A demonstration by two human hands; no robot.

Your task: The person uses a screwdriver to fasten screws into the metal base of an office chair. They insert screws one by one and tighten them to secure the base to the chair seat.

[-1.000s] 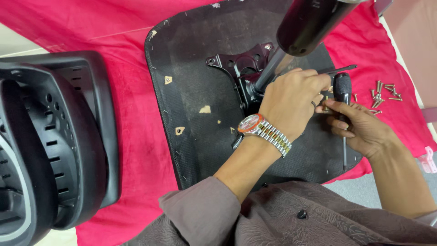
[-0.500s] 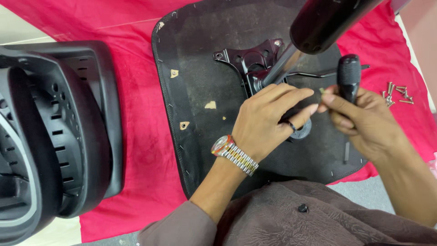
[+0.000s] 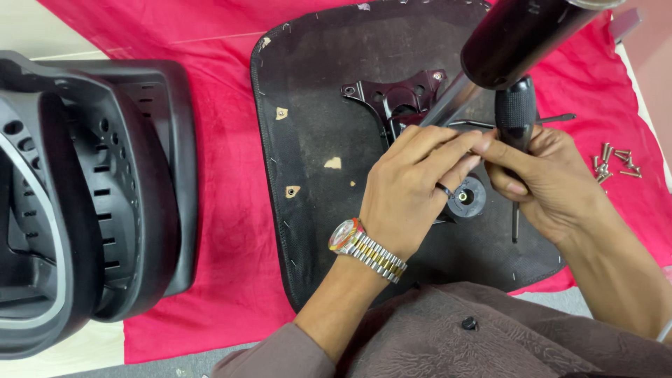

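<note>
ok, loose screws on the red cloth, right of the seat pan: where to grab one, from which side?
Take one screw by its shank, coming straight down from above. They lie flat on the red cloth in a small scatter, close together, so a fingertip pinch across the shank probably works best. Pick one at the outer edge of the pile, away from the right hand holding the screwdriver.

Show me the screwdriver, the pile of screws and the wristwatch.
screwdriver (image 3: pixel 515 112), head view, on its black grip.
screws (image 3: pixel 616 162), head view, middle of the pile on the red cloth.
wristwatch (image 3: pixel 346 235), head view, on its dial.
</note>
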